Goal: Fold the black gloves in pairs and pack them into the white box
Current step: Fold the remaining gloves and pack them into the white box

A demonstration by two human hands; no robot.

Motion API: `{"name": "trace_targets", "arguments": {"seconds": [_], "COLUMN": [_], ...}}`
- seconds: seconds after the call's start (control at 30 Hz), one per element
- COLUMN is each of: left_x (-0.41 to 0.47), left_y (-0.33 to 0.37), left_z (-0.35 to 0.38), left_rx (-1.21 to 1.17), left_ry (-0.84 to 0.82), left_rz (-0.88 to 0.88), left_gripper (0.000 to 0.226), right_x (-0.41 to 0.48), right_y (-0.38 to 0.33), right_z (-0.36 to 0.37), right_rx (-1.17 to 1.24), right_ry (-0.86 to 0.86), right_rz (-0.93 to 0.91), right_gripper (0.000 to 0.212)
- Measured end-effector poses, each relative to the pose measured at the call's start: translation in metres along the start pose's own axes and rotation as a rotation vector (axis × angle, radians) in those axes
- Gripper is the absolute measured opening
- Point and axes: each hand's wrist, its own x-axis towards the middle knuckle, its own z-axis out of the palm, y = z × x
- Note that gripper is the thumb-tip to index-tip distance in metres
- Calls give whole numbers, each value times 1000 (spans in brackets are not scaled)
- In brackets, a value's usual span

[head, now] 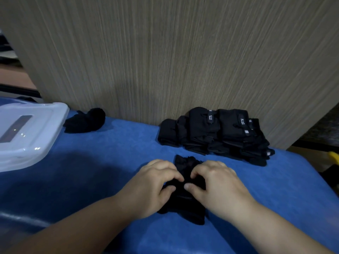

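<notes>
- Where the view sits closest to me, both forearms reach in from the bottom edge over the blue tabletop (pixel 117 145).
- I see the left hand (pixel 156 182) with its fingers curled over the left side of a pair of black gloves (pixel 183 204), its thumb tucked onto the fabric.
- I see the right hand (pixel 214 180) gripping the same pair from the right, fingers bent and the thumb pressing the middle.
- The fingertips of both hands nearly meet over the pair, which lies bunched on the tabletop; a crumpled end shows just beyond the knuckles.
- Just beyond that, right of centre, a glove stack (pixel 216 136) rests on the tabletop, several with small white-lettered tabs.
- Off to the far left, the white box (pixel 27 132) is cut off by the frame edge and shows a translucent top; I cannot tell what is inside.
- Just beside its right corner lies a rolled bundle (pixel 84 121) of black fabric.
- Behind everything stands a wood-grain panel (pixel 165 52), with the stack close against its foot.
</notes>
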Motion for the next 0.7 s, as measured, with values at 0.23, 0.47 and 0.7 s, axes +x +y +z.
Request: {"name": "trace_targets", "arguments": {"seconds": [0.23,0.47,0.7], "left_x": [-3,-3,-2], "left_y": [-3,8,10], "left_z": [7,4,5], "left_rx": [104,313,385], "left_ry": [-238,-351,-426], "left_rz": [-12,-82,-120], "left_gripper": [65,64,70], "right_x": [-3,-2,-2], "right_y": [2,5,3], "right_z": [9,7,8], "right_rx": [-67,-115,-109], "right_ry": [-236,-189,-380], "right_rz": [-31,-49,-51], "right_gripper": [58,64,93]}}
